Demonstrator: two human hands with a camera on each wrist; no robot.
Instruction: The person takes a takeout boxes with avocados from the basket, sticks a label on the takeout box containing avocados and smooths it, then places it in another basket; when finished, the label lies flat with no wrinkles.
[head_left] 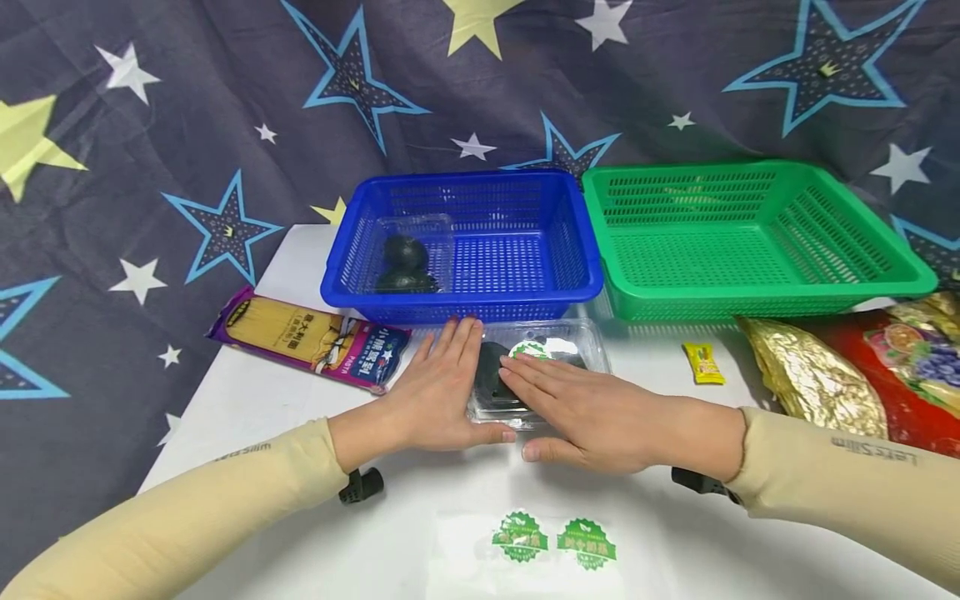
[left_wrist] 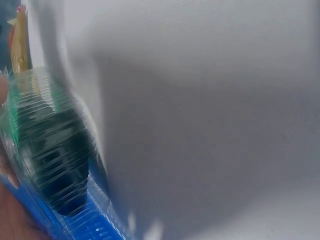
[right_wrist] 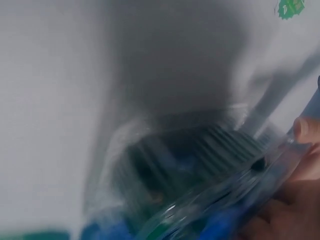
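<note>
Smoothing label (head_left: 529, 347) onto clear box (head_left: 491, 371): step in hand, we judge. Left hand (head_left: 441, 392), right hand (head_left: 592, 408) straight-fingered against box, gripping nothing. Box before blue basket (head_left: 480, 297). Next likely calls for even pressure.

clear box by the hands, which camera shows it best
The head view: the clear box shows sharply from above, green sticker included, though partly covered. Both wrist views show mainly its ribbed side, blurred.
</note>
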